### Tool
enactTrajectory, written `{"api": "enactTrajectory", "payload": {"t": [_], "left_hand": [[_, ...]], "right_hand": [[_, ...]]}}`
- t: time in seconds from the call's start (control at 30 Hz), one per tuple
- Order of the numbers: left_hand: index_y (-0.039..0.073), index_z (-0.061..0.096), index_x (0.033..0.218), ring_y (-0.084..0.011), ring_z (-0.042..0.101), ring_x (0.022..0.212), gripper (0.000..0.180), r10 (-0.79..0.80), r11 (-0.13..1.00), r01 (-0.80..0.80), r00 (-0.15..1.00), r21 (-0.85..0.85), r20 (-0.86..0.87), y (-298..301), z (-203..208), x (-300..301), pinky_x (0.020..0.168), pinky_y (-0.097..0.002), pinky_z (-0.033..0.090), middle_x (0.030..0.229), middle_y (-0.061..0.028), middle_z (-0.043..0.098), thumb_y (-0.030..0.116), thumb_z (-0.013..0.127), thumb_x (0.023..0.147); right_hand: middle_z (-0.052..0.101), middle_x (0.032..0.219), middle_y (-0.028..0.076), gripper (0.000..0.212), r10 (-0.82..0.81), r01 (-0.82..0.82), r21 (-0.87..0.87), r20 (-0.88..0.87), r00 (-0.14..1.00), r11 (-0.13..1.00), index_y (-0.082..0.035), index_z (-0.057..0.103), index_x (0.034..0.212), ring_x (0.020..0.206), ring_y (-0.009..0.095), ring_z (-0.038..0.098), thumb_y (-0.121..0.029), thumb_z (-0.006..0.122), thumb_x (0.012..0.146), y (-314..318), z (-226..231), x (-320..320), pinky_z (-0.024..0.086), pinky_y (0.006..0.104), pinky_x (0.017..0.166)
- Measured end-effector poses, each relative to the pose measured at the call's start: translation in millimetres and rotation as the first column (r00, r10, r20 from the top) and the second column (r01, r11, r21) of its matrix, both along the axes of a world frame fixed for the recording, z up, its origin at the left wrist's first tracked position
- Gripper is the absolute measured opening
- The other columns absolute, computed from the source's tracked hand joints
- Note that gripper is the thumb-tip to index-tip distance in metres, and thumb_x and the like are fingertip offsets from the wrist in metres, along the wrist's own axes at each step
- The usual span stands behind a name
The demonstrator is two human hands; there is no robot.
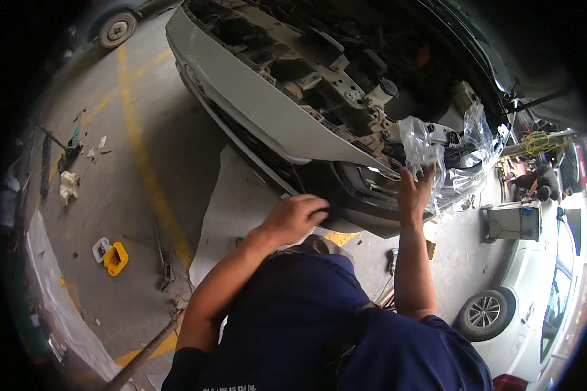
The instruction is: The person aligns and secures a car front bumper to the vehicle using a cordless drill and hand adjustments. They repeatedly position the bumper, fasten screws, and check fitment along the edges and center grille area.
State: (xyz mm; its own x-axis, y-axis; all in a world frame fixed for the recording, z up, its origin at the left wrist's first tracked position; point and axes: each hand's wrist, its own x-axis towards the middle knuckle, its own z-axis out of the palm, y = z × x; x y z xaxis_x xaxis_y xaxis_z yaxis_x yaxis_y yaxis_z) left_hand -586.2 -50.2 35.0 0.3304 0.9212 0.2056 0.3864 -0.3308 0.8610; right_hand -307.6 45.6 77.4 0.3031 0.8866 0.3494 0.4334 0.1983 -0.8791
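A pale grey car front bumper (274, 124) stretches in front of me, under an open engine bay (332, 78). Loosely curled, my left hand (295, 219) is by the bumper's dark lower part, with nothing visible in its fingers. Fingers raised and apart, my right hand (416, 195) is at the bumper's right corner, beside the headlight (365, 179). Crumpled clear plastic film (424, 146) hangs over that corner just behind the right fingers. Whether they touch the film cannot be made out.
A white sheet (231, 208) lies beneath the bumper. A yellow container (115, 259) and a metal pole (143, 355) are on the left floor. A white car (528, 313) stands at right, near a grey bin (514, 221). A person (541, 182) crouches beyond.
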Motion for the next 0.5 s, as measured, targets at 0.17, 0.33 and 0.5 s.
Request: {"api": "enactTrajectory", "payload": {"t": [0.17, 0.33, 0.5], "left_hand": [[-0.001, 0.069, 0.117, -0.0214, 0.072, 0.096, 0.032, 0.360, 0.873, -0.364, 0.930, -0.324, -0.073, -23.2, -54.1, -140.1, 0.085, -0.0334, 0.055, 0.103, -0.0140, 0.075, 0.026, 0.066, 0.099], [-0.001, 0.070, 0.114, -0.0148, 0.069, 0.091, 0.037, 0.474, 0.831, -0.425, 0.879, -0.359, 0.057, 44.5, -45.2, -202.0, 0.083, -0.0300, 0.054, 0.097, -0.0073, 0.075, 0.033, 0.066, 0.100], [-0.003, 0.067, 0.113, -0.0315, 0.070, 0.092, 0.058, 0.439, 0.867, -0.424, 0.898, -0.260, 0.001, 156.0, -41.7, -231.5, 0.084, -0.0386, 0.054, 0.098, -0.0172, 0.073, 0.053, 0.057, 0.101]], "right_hand": [[0.071, 0.096, 0.028, 0.036, 0.087, 0.139, -0.357, 0.548, 0.832, 0.924, 0.004, 0.070, 0.102, 0.092, 0.045, 0.068, -0.026, 0.074, 0.085, -11.7, 13.8, -41.5, 0.052, 0.0472, 0.082], [0.064, 0.124, 0.031, 0.056, 0.019, 0.114, -0.159, 0.655, 0.756, 0.981, -0.003, 0.061, 0.132, 0.116, 0.045, 0.062, -0.038, 0.072, 0.090, 1.1, -5.4, -124.5, 0.049, 0.0503, 0.097], [0.060, 0.134, 0.022, 0.045, -0.160, 0.156, 0.078, 0.762, 0.627, 0.985, -0.012, 0.059, 0.138, 0.125, 0.043, 0.053, -0.032, 0.062, 0.097, 39.4, -55.8, -145.8, 0.038, 0.0541, 0.108]]}}
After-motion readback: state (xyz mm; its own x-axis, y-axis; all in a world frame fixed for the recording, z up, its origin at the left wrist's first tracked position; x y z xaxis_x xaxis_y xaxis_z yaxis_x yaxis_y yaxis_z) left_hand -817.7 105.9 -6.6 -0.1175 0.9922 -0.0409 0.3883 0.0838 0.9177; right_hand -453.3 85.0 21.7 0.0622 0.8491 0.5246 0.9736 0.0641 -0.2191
